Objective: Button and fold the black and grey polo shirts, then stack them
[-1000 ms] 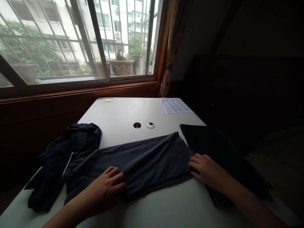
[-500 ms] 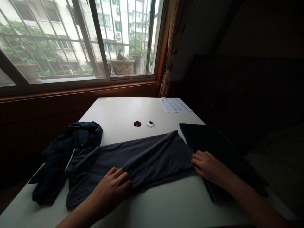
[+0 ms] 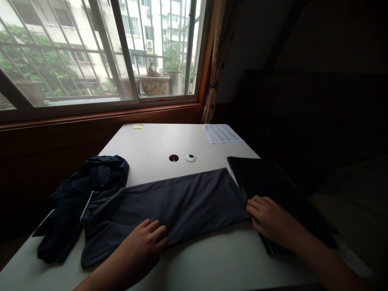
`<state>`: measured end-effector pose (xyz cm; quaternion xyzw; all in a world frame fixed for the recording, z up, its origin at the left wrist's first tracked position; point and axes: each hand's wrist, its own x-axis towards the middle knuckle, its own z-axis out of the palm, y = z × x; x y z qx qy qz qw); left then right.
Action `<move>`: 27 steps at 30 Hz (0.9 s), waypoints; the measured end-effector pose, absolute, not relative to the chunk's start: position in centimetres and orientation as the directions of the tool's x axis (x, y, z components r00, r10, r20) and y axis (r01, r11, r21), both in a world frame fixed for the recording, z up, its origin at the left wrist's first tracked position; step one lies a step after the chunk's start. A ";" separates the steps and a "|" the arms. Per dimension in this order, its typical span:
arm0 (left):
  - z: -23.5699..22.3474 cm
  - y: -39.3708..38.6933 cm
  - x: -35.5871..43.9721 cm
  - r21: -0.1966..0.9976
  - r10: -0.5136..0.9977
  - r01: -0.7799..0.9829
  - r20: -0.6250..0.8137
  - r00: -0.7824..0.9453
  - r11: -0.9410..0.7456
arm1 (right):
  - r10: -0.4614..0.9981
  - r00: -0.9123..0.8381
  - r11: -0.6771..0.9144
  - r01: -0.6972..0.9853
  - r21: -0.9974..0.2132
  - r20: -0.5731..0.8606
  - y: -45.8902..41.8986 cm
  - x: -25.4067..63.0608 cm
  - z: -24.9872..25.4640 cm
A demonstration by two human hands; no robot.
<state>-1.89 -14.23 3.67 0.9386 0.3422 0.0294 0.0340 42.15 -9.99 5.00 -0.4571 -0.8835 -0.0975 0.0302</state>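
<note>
A dark grey garment, folded into a long strip with light trim at its left end, lies across the white table. My left hand rests on the near edge around its middle, with the fingers curled over the cloth. At the right end, my right hand pinches the near corner; its fingertips are partly hidden. Whether the garment is a shirt or trousers, I cannot tell. To the left is a crumpled navy garment, touching the grey one's far left edge.
A flat black sheet-like stack lies under my right forearm. Farther back on the white table are printed papers, a yellow sticky note, a round cable hole and a white round cap. A barred window stands behind.
My right hand has shifted slightly toward me and right at the garment's end. The cloth looks pulled a little straighter. My left hand is slightly lower, and the view has drifted a little.
</note>
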 end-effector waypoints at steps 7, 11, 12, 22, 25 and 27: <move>4.7 -13.9 -1.0 0.148 0.659 0.660 -0.065 0.750 -0.737 | 0.826 -0.553 0.533 0.830 0.166 0.112 -10.2 42.2 3.9; 3.2 -14.2 -0.4 0.069 0.660 0.664 -0.070 0.748 -0.744 | 0.830 -0.540 0.503 0.833 0.229 0.141 -9.7 42.0 3.2; 2.8 -14.2 -0.3 0.045 0.657 0.660 -0.062 0.751 -0.750 | 0.829 -0.540 0.500 0.832 0.242 0.144 -9.6 41.9 3.2; 3.9 -14.1 -0.5 0.157 0.670 0.663 -0.011 0.742 -0.732 | 0.824 -0.417 0.357 0.908 0.219 0.384 -9.7 43.2 4.5; 4.3 -14.2 0.1 0.207 0.637 0.633 -0.054 0.769 -0.746 | 0.851 -0.351 0.328 0.936 0.127 0.391 -10.1 44.0 4.4; 4.7 -14.4 0.5 0.259 0.616 0.615 -0.089 0.783 -0.745 | 0.877 -0.313 0.344 0.939 -0.023 0.365 -10.4 44.2 4.2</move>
